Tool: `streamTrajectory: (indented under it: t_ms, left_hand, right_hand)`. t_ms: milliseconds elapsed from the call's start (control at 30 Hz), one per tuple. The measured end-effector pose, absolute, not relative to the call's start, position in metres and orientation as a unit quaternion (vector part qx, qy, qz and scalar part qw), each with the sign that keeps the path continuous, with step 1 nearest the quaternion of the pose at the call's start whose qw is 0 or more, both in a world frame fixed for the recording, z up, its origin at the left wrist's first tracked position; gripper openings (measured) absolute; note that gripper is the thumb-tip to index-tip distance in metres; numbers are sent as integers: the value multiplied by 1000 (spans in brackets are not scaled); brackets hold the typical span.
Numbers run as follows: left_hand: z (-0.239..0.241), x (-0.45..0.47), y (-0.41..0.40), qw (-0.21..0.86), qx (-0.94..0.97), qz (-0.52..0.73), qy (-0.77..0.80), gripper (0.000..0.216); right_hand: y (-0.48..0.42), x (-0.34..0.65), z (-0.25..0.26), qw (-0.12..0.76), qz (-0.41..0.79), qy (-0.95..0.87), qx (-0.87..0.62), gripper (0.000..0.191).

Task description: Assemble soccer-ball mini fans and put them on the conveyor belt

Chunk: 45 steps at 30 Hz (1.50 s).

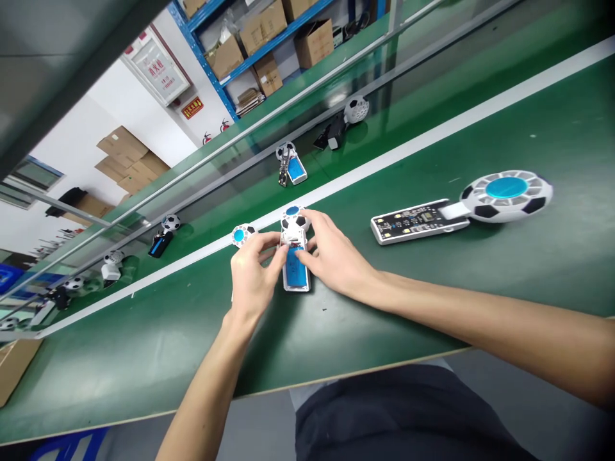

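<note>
A small white handheld fan body [295, 269] with a blue battery in its open back and a football-pattern head lies on the green bench. My left hand [250, 275] pinches its upper part from the left. My right hand [331, 253] presses fingers onto the battery area from the right. A second football-pattern fan head [243, 234] shows just above my left hand; its handle seems tucked under that hand.
To the right lies a larger open fan [461, 211] with its circuit board exposed and a blue-centred head. Several more fans sit on the conveyor belt [336, 137] beyond the white stripe. Cardboard boxes fill blue shelves [262, 38] behind. A box corner [14, 365] is at left.
</note>
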<state>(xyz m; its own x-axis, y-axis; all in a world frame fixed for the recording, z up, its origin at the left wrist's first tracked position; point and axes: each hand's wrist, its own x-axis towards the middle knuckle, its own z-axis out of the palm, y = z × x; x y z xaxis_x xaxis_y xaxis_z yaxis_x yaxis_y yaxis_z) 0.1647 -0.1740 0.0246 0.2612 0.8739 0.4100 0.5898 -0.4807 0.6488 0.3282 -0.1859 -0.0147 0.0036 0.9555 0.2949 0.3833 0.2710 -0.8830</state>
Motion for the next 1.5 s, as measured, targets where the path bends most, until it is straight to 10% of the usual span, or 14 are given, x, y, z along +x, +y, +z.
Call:
streamTrajectory:
  t_ms: [333,1100,1500]
  left_hand:
    - [0,163,-174,-15,774,389,500,13]
    - [58,131,-143,-170,704,587,363,22]
    - [69,71,-61,-223,708,451,496,23]
  right_hand:
    - [-182,305,-16,547,513,-405,-523,57]
    - [-154,272,65,666,337,-536,-394,29]
    - [-49,199,50,589,370,-575,-431,25]
